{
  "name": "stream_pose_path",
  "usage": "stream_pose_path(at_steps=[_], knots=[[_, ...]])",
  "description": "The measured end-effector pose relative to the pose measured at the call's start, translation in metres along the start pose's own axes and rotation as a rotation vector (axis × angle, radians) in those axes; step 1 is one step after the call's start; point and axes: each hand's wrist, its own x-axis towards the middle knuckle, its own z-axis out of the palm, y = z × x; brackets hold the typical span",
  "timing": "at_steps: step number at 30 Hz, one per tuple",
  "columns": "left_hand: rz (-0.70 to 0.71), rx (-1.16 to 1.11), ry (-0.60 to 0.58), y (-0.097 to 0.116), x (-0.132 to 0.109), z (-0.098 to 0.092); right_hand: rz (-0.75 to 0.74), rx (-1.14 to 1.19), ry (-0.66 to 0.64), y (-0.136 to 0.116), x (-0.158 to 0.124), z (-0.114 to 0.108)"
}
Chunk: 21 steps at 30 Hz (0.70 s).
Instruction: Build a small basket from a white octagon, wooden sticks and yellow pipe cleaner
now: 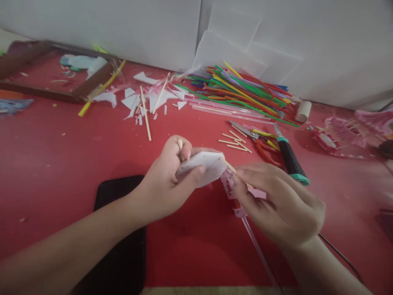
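Note:
A small white board piece (204, 168) with angled corners is gripped between the thumb and fingers of my left hand (172, 176). A short pale wooden stick (180, 144) also pokes out between that hand's fingers. My right hand (276, 196) pinches another thin wooden stick (230, 166), whose far end meets the right corner of the board. Just below and behind my right fingers lies what looks like a pink hot glue gun (227, 184), partly hidden, with a clear glue stick (258, 250) trailing toward me.
Short cut sticks (236, 141), pliers (265, 151) and a black-handled cutter (290, 157) lie beyond my right hand. Colourful pipe cleaners (245, 90) and white scraps (159, 98) sit along the wall. A black phone-like slab (123, 246) is under my left arm; a brown frame (37, 92) stands far left.

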Motion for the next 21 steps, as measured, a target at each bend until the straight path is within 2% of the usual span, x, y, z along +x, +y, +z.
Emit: stream_pose_path(at_steps=[3, 9, 15, 21], knots=[[0.106, -0.035, -0.059, 0.0, -0.002, 0.002, -0.005, -0.08, -0.017, -0.006, 0.001, -0.003], [0.318, 0.123, 0.079, 0.002, -0.009, 0.006, 0.038, -0.279, -0.084, -0.018, 0.001, -0.006], [0.416, 0.256, 0.085, 0.009, -0.009, 0.004, 0.13, -0.302, -0.052, -0.026, -0.001, 0.0], [0.446, 0.263, 0.108, 0.006, -0.01, 0.004, 0.184, -0.233, -0.058, -0.027, -0.002, 0.003]])
